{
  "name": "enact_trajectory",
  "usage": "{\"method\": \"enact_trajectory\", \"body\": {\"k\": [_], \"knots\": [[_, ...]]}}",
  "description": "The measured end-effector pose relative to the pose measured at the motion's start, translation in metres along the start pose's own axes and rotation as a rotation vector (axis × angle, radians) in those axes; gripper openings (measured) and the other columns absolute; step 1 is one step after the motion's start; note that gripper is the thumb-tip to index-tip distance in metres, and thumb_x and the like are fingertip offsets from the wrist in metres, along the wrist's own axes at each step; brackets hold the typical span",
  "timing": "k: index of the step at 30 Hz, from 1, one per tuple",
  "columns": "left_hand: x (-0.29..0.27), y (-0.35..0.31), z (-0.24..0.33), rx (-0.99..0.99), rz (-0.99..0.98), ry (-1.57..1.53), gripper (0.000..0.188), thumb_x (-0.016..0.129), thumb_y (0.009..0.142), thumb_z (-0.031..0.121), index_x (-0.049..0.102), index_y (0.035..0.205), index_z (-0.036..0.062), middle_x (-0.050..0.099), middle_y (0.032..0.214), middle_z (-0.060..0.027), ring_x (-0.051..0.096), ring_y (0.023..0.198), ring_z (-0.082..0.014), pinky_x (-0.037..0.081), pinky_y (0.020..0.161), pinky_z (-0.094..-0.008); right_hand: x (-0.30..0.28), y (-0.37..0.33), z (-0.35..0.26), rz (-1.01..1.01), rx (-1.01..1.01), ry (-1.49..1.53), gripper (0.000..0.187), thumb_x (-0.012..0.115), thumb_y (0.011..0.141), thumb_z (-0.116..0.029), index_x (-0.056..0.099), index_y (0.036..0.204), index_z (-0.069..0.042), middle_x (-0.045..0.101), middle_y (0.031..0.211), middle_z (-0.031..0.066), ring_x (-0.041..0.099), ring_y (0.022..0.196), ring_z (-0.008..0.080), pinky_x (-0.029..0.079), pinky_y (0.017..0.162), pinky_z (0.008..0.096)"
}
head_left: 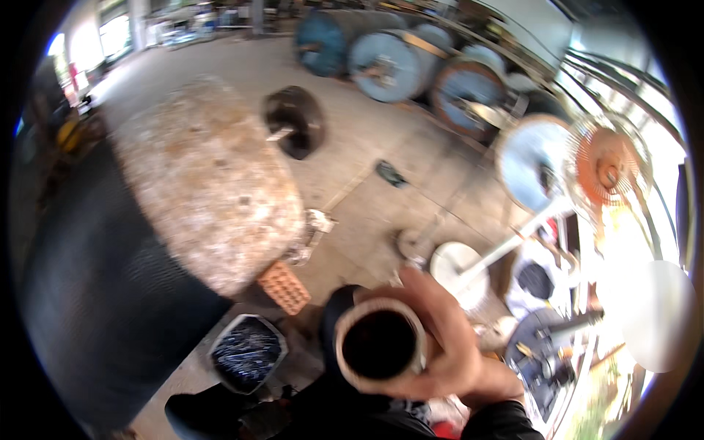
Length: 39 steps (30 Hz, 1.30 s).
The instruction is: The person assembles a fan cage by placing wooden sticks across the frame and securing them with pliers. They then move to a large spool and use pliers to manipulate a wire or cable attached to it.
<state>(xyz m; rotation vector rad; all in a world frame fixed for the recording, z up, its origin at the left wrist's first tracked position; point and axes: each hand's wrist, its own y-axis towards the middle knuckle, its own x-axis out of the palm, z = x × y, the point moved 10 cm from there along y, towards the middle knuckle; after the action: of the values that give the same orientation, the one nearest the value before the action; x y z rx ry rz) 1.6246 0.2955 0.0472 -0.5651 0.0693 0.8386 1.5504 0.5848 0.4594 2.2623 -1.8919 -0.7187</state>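
Observation:
My right hand (pixel 447 345) comes in from the lower right and is wrapped round the side of a cup (pixel 343 350). The cup is held upright in front of my body, with a pale round rim facing up. Its inside looks dark, and I cannot tell what is in it. Motion blurs the fingers slightly. My left hand does not show.
On the left stands a large black roller (pixel 95 286) with a speckled, pale end (pixel 213 183). A container of dark shavings (pixel 248 353) and an orange perforated brick (pixel 284 287) lie near it. Blue-ended rollers (pixel 385 66) line the back; a pedestal fan (pixel 607 167) stands right.

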Motion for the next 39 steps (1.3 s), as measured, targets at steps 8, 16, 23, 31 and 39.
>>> {"method": "enact_trajectory", "body": {"k": [8, 16, 23, 31, 39], "knots": [[0.035, 0.031, 0.021, -0.019, -0.147, 0.108, 0.029, 0.060, 0.094, 0.024, 0.061, 0.118, 0.0084, 0.067, 0.094, -0.0100, 0.064, 0.077, -0.0250, 0.053, 0.073, -0.0347, -0.195, -0.183, 0.142, 0.884, 0.395, -0.685, 0.092, 0.081, 0.072, -0.002, 0.030, 0.149, -0.002, 0.063, 0.121, 0.0172, 0.063, 0.111, 0.0248, 0.049, 0.097, 0.0361], [0.038, 0.040, 0.033, -0.012, -0.177, 0.166, 0.029, 0.060, 0.094, 0.023, 0.061, 0.119, 0.0080, 0.067, 0.094, -0.0102, 0.063, 0.075, -0.0254, 0.053, 0.072, -0.0350, -0.302, -0.384, 0.173, 1.234, 1.016, -1.138, 0.093, 0.079, 0.071, -0.023, 0.031, 0.149, -0.010, 0.047, 0.135, 0.0231, 0.055, 0.117, 0.0429, 0.046, 0.100, 0.0470], [0.025, 0.007, 0.013, -0.009, -0.151, 0.155, 0.030, 0.060, 0.094, 0.022, 0.060, 0.119, 0.0077, 0.067, 0.094, -0.0104, 0.063, 0.074, -0.0257, 0.053, 0.071, -0.0353, -0.314, -0.462, 0.178, 1.348, 1.147, -1.256, 0.094, 0.083, 0.070, -0.035, 0.037, 0.144, 0.002, 0.050, 0.137, 0.0250, 0.049, 0.125, 0.0416, 0.039, 0.108, 0.0450], [0.017, -0.023, -0.001, -0.007, -0.105, 0.105, 0.030, 0.060, 0.094, 0.022, 0.060, 0.120, 0.0073, 0.067, 0.093, -0.0107, 0.063, 0.072, -0.0261, 0.053, 0.070, -0.0356, -0.285, -0.397, 0.144, 1.320, 0.997, -1.652, 0.091, 0.078, 0.080, -0.040, 0.032, 0.150, -0.007, 0.044, 0.144, 0.0225, 0.041, 0.131, 0.0429, 0.034, 0.109, 0.0530], [-0.012, -0.036, 0.096, 0.143, -0.143, 0.168, 0.030, 0.061, 0.094, 0.021, 0.059, 0.121, 0.0069, 0.067, 0.093, -0.0110, 0.063, 0.070, -0.0265, 0.053, 0.069, -0.0359, -0.122, -0.139, 0.307, 0.641, 0.404, -0.895, 0.079, 0.082, 0.072, -0.010, 0.043, 0.141, -0.002, 0.051, 0.135, 0.0223, 0.048, 0.124, 0.0404, 0.039, 0.107, 0.0440]]}}
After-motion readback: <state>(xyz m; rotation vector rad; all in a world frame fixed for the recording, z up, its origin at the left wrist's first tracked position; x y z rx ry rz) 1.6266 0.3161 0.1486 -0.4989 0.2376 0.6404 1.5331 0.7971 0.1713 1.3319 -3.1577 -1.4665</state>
